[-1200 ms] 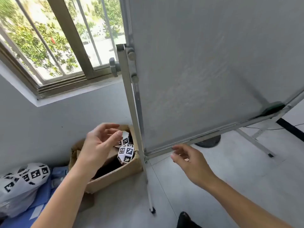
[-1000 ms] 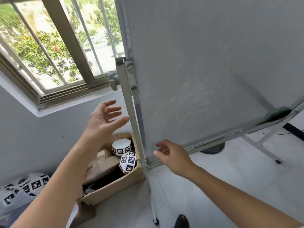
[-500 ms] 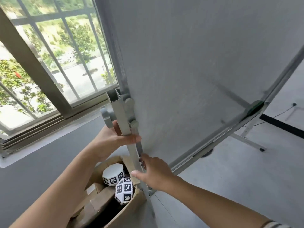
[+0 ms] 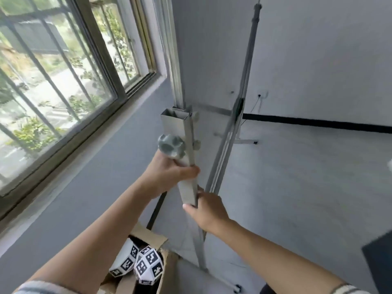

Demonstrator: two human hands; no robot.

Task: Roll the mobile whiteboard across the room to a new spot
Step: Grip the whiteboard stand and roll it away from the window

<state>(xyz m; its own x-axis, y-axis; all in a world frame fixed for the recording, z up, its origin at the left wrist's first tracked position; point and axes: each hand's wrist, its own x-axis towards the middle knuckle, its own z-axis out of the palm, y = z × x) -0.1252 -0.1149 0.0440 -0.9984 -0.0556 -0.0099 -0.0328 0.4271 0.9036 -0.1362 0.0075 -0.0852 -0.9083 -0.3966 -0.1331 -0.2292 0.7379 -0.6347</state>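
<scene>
The mobile whiteboard (image 4: 207,66) stands almost edge-on in front of me, its grey panel narrow between two frame rails. Its near metal upright post (image 4: 186,145) carries a grey star knob (image 4: 170,146). My left hand (image 4: 169,175) is wrapped around the post just under the knob. My right hand (image 4: 206,207) grips the same post lower down, thumb on its front face. The marker tray rail (image 4: 228,143) runs down to the right of the post. A caster (image 4: 237,288) shows at the bottom.
A barred window (image 4: 63,71) and grey wall (image 4: 95,177) lie close on the left. An open cardboard box (image 4: 148,240) with black-and-white marker-patterned balls (image 4: 148,266) sits by my left arm. Pale floor (image 4: 307,187) with a black stripe (image 4: 318,123) spreads to the right. A dark object (image 4: 379,259) lies at the right edge.
Both hands rose from open in front of the board and closed on the upright post. The board has swung from facing me to nearly edge-on.
</scene>
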